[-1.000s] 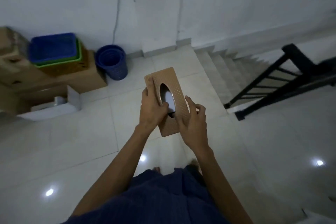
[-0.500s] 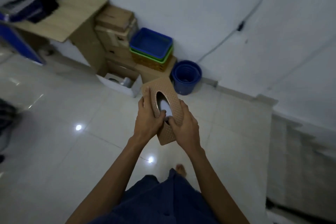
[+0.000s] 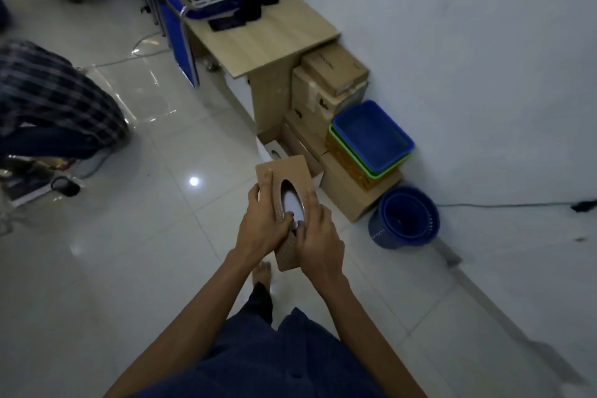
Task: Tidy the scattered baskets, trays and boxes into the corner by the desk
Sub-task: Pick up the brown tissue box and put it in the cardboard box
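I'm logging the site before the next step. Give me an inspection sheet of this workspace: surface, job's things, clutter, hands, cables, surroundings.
Surface: glossy white floor tiles, with lamp glare.
Job's things: tan tissue box held in the air; blue tray nested in a green tray over a yellow basket, on cardboard boxes; blue round baskets on the floor by the wall.
Clutter: dark items on the desk.
Hands: left hand and right hand both grip the tissue box.
Cables: black cable along the wall's foot.
Surroundings: person in a checked shirt at left.
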